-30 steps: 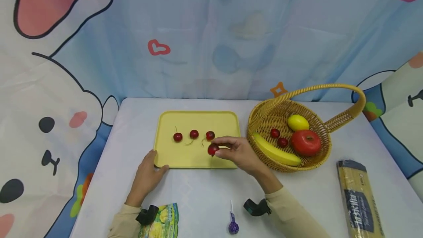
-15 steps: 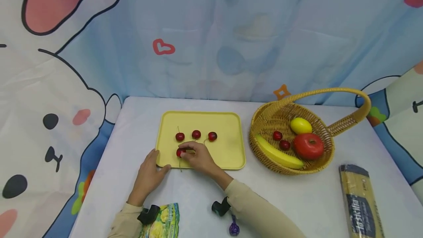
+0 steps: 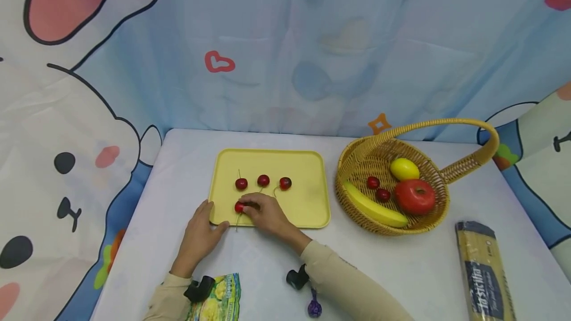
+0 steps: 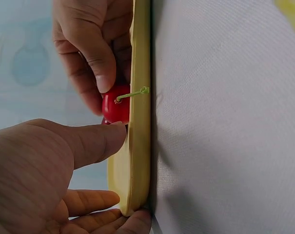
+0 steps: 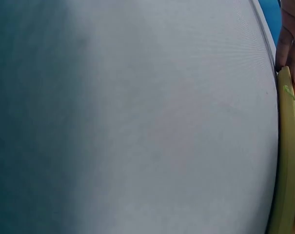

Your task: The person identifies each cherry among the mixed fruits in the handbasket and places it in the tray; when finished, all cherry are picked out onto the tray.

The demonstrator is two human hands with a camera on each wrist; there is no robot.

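My right hand [image 3: 266, 214] pinches a red cherry [image 3: 239, 207] low over the front left part of the yellow tray [image 3: 308, 212]. Its green stem [image 4: 132, 94] points forward across the tray's front rim in the left wrist view. My left hand [image 3: 199, 237] rests at the tray's front left corner, thumb along the front and straight fingers touching the left side. Farther back on the tray, three more cherries lie in a row: a left one [image 3: 241, 184], a middle one [image 3: 263, 180] and a right one [image 3: 285, 183]. Only a sliver of the held cherry shows in the right wrist view.
Right of the tray stands a wicker basket [image 3: 343, 199] with a banana [image 3: 376, 207], lemon [image 3: 404, 169], red apple [image 3: 415, 196] and two cherries. A pasta packet [image 3: 485, 271] lies far right. Near the front are a green-yellow packet [image 3: 218, 301] and a purple lollipop [image 3: 314, 308].
My right hand has carried the cherry from the tray's right front to its left front, then slightly farther left and lower. My left hand has stayed at the corner.
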